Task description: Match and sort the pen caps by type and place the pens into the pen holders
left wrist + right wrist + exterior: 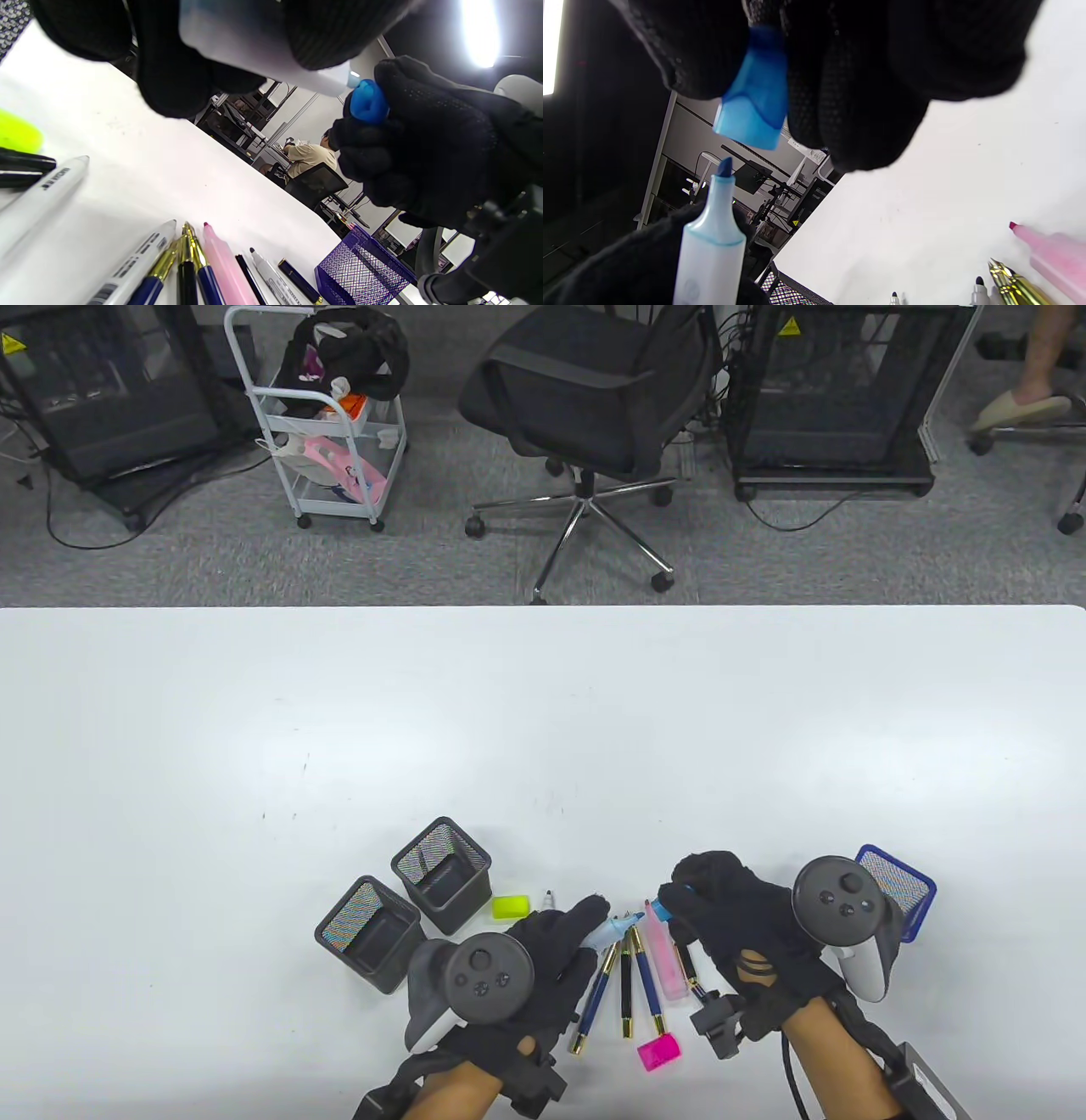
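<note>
Table view. Left hand [543, 942]: fingers curled round a pale blue highlighter [609, 933], barrel held low over the bench [543, 712], long axis pointing up and to the right, tip toward the right hand [721, 916]. Right hand: fingers pinch a blue cap [685, 891], held just beyond the highlighter's tip; cap and tip near, not joined. Below and between the hands lie uncapped fountain pens [628, 976], a pink highlighter [666, 954] and a pink cap [658, 1052]. Two black mesh pen holders [441, 874] stand left of the left hand with a yellow cap [510, 907] beside them; a blue mesh pen holder [912, 891] stands behind the right hand.

Left wrist view. Highlighter barrel [254, 46] clamped in the fingers [178, 63] at top; the blue cap [368, 101] sits at its far end, gripped by the right hand [428, 140]. Whether they touch cannot be told here.

Right wrist view. Cap [753, 101], open mouth down, pinched between the fingers [848, 84]; the highlighter's blue tip [724, 167] stands just under the mouth, apart, roughly in line. Judgement: the capping move needs the cap brought down along the barrel's axis.

Room: grey carpet, an office chair [594, 390], a white trolley [331, 415].
</note>
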The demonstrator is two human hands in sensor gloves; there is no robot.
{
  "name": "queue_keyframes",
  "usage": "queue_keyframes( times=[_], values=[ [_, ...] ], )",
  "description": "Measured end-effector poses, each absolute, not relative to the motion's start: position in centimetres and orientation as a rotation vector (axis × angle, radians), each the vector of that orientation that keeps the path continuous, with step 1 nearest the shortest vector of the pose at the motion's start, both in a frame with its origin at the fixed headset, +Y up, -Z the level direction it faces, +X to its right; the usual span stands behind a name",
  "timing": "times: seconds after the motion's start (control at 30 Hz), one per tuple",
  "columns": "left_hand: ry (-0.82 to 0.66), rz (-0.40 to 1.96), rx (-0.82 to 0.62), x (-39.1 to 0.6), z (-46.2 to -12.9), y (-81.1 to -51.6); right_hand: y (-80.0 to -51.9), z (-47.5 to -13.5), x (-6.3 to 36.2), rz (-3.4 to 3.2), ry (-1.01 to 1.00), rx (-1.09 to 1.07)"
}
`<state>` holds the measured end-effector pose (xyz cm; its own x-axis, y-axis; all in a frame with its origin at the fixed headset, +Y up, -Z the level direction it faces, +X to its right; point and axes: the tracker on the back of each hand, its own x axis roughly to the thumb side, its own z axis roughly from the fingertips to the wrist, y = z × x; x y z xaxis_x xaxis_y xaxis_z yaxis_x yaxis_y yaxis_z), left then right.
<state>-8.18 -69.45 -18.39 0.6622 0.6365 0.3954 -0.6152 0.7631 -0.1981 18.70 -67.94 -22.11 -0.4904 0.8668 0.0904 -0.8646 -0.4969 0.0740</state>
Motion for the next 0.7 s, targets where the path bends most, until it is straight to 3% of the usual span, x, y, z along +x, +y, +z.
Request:
queue_keyframes(
  times=[0.4,0.6,0.7],
  values=[
    [-0.503,0.792,-0.058,-7.7,-18.2,-69.8,-69.2,-21.6,15.7,2.053,0.165,0.228],
    [-0.461,0.842,-0.073,-7.2,-18.1,-69.6,-68.3,-21.2,15.3,2.098,0.162,0.233],
    [-0.548,0.765,-0.037,-6.7,-17.6,-68.7,-66.9,-21.0,16.1,2.087,0.218,0.327]
  ],
)
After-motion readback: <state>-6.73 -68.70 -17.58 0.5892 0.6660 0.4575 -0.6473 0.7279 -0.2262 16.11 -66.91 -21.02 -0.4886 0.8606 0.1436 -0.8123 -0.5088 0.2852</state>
